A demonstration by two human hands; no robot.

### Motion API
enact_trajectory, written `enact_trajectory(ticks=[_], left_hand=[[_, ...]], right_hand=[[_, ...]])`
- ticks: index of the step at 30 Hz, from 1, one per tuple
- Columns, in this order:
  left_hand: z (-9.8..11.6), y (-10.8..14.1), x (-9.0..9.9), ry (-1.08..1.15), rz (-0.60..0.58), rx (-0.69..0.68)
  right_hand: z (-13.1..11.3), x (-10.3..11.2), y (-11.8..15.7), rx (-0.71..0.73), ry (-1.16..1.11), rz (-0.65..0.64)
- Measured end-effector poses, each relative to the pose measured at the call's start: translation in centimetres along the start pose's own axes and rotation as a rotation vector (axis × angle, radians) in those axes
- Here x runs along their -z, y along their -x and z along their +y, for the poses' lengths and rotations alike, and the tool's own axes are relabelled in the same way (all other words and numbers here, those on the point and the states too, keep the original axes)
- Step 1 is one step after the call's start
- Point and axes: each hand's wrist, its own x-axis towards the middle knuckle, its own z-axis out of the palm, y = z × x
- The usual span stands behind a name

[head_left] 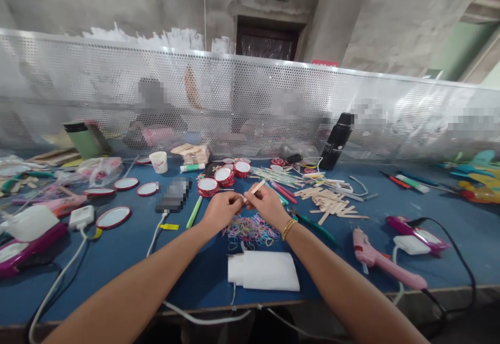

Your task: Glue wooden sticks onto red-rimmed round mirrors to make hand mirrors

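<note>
My right hand point(267, 203), with a gold bracelet at the wrist, pinches a short wooden stick point(258, 187) that slants up to the right. Close beside it, my left hand point(222, 209) has its fingers pressed together near the stick's lower end; what they hold is too small to name. Below both hands lies a pile of thin coloured bands point(252, 231). Nearer the table's front edge is a folded white cloth or pouch point(269, 271). A heap of flat wooden sticks point(330, 202) spreads to the right of my right hand, with green-handled pliers point(316, 226) in front of it.
On the blue table point(195, 281) are a pink glue gun point(385, 265), a black bottle point(336, 142), a phone point(174, 196), red-rimmed round lids point(113, 217), a paper cup point(158, 162) and white cables. A perforated metal screen point(219, 99) stands behind, with blurred people beyond.
</note>
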Motion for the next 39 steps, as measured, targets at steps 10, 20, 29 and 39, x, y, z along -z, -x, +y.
enact_trajectory(ticks=[10,20,29,39], left_hand=[[-0.5,-0.2,0.1,0.145,0.032,-0.009],[0.0,-0.4,-0.1,0.448,0.039,0.128],[0.2,-0.3,0.1,0.653,-0.095,0.239],[0.7,-0.1,-0.1,0.78,-0.088,0.228]], right_hand=[[-0.7,-0.1,0.2,0.0,0.012,0.018],[-0.7,0.0,0.0,-0.074,-0.127,-0.006],[-1.2,-0.1,0.1,-0.181,-0.383,-0.046],[-1.5,-0.1,0.2,-0.294,-0.553,-0.044]])
